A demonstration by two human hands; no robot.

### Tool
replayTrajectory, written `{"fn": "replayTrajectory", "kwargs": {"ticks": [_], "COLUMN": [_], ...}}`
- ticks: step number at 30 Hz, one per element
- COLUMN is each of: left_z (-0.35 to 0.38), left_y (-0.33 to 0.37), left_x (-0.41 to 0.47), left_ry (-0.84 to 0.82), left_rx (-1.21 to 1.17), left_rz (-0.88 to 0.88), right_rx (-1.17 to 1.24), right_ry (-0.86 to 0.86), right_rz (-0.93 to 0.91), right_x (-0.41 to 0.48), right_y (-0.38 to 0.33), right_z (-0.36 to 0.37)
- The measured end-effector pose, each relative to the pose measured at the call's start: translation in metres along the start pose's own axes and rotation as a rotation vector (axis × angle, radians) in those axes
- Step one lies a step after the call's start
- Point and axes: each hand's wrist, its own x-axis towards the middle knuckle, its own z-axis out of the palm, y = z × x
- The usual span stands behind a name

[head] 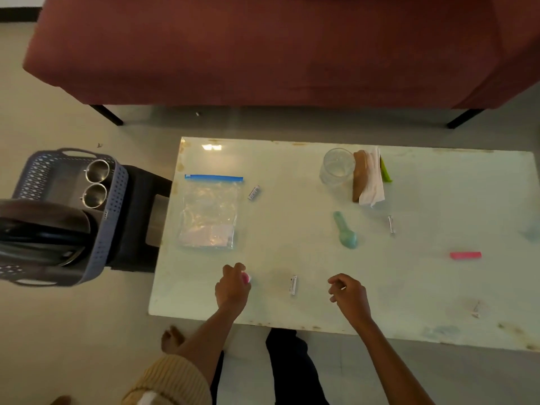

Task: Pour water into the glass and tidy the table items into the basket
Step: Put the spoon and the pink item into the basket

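My left hand [233, 285] rests near the table's front edge, its fingers closed around a small pink item [247, 277]. My right hand [347, 293] hovers to the right with fingers curled and nothing visible in it. Between the hands lies a small white sachet [293, 285]. The clear glass [336, 168] stands at the back with a little water in it. A green spoon [346, 232] lies in the middle. The grey-blue basket [112, 211] sits on a dark stool left of the table, holding a dark kettle [41, 232] and two steel cups [96, 182].
On the white table [423, 287] lie a zip bag with a blue seal [209, 211], more white sachets [253, 192] [391, 224], a pink strip [465, 255], and a tissue holder [368, 178] beside the glass. A maroon sofa [263, 48] stands behind.
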Motion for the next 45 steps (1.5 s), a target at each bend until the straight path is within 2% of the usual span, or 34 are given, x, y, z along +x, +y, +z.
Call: {"fn": "replayTrajectory", "kwargs": {"ticks": [2, 7, 9, 15, 18, 20, 25, 29, 33, 37, 41, 45], "left_z": [0.0, -0.014, -0.02, -0.025, -0.024, -0.029, -0.06, -0.107, -0.17, -0.229, -0.272, -0.313], "left_y": [0.0, -0.004, -0.007, -0.022, -0.026, -0.026, -0.025, -0.034, -0.063, -0.112, -0.174, -0.244], "left_x": [0.005, 0.007, 0.009, 0.009, 0.005, 0.001, -0.017, -0.04, -0.068, -0.091, -0.104, -0.111], "left_ry": [0.028, 0.089, 0.119, 0.204, 0.187, 0.173, 0.17, 0.224, 0.355, 0.429, 0.462, 0.497], "left_rx": [-0.034, -0.055, -0.07, -0.139, -0.147, -0.147, -0.172, -0.216, -0.275, -0.279, -0.224, -0.28], "left_rz": [-0.001, 0.078, 0.093, 0.066, 0.075, 0.086, 0.104, 0.164, 0.188, 0.19, 0.204, 0.183], "right_rx": [-0.02, -0.146, -0.228, -0.61, -0.67, -0.592, 0.024, 0.455, 0.723, 0.815, 0.735, 0.666], "right_ry": [0.03, 0.311, 0.363, 0.326, 0.297, 0.261, 0.149, -0.068, -0.318, -0.502, -0.621, -0.691], "right_rz": [-0.01, -0.07, -0.087, -0.094, -0.108, -0.128, -0.087, -0.03, 0.012, 0.061, 0.045, -0.038], "right_x": [0.011, 0.046, 0.066, 0.11, 0.104, 0.093, 0.052, -0.018, -0.089, -0.145, -0.189, -0.226], "right_y": [-0.001, -0.022, -0.033, -0.028, -0.009, -0.004, -0.039, -0.087, -0.134, -0.186, -0.236, -0.279], "right_z": [0.0, -0.01, -0.013, 0.007, 0.017, 0.019, 0.027, 0.038, 0.062, 0.111, 0.167, 0.225]}}
